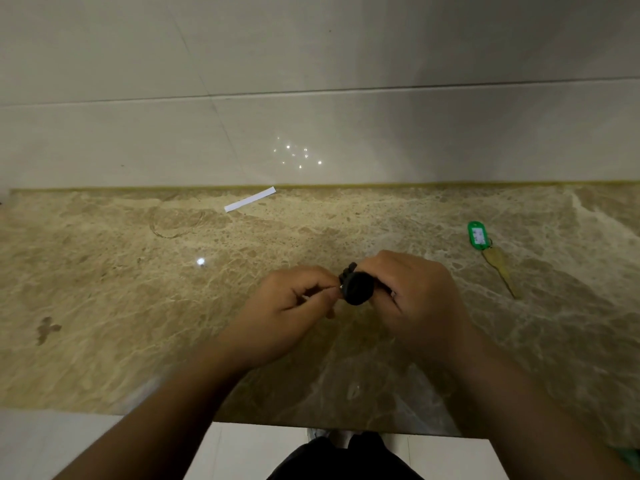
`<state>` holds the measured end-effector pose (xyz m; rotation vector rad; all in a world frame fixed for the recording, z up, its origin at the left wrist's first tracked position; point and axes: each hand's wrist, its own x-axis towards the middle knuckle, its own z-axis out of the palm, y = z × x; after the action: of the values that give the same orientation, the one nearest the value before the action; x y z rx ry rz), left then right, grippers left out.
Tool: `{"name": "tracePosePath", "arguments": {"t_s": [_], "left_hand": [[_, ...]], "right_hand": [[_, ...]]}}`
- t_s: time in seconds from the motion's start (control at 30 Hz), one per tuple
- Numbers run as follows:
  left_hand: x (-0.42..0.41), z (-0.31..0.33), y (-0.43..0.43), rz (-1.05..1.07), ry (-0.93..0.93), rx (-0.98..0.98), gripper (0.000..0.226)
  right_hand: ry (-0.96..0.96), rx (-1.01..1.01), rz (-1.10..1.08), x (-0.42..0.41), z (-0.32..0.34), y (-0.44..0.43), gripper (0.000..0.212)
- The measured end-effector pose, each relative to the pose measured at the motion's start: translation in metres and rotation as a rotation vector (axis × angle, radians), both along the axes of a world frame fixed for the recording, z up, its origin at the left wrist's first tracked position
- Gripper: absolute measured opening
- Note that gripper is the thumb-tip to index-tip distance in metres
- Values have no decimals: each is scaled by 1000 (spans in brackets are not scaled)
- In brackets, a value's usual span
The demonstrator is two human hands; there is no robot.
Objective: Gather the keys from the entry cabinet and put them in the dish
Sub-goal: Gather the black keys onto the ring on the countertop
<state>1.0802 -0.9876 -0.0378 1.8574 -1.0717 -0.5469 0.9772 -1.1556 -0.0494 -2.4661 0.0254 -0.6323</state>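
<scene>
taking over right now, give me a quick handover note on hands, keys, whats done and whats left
Left hand pinches the edge of the black fob above the countertop.
Right hand grips the same fob.
Green-tagged key lies on the countertop to the right, untouched.
No dish plainly in view, so nothing is shown placed yet.
Left to do: find the dish, put both in.

Both hands meet over the middle of a beige marbled worktop [138, 306]. The right hand [415, 299] curls round a black round object [356, 287], and the left hand [294, 306] pinches its left edge. Well to the right lies a brass key [500, 268] with a green tag [477, 235]. A white paper strip [250, 199] rests near the back edge, below the tiled wall [311, 64]
</scene>
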Motion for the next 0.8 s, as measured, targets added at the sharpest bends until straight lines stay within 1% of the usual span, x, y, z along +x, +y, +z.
{"name": "tracePosePath", "arguments": {"t_s": [0.07, 0.13, 0.27, 0.37, 0.47, 0.6, 0.7, 0.8], "left_hand": [[5, 5, 0, -83, -63, 52, 17], [8, 7, 1, -121, -122, 96, 14], [9, 11, -2, -209, -236, 113, 23], [8, 13, -3, -241, -262, 125, 32], [9, 14, -4, -258, -285, 163, 31], [5, 17, -7, -223, -368, 181, 28], [0, 16, -9, -129, -371, 209, 24], [-9, 11, -11, -62, -390, 210, 24]], "right_hand": [[-15, -14, 15, 0, 0, -2, 24], [8, 8, 31, -1, -1, -2, 26], [48, 63, 25, -2, -1, 0, 28], [45, 47, 22, -3, -1, 0, 28], [35, 25, 24, -4, -1, 0, 26], [-1, 3, 38, -4, -4, 1, 25], [-13, -16, 23, -5, -7, 2, 21], [-8, -3, -5, -6, -8, 2, 23]]}}
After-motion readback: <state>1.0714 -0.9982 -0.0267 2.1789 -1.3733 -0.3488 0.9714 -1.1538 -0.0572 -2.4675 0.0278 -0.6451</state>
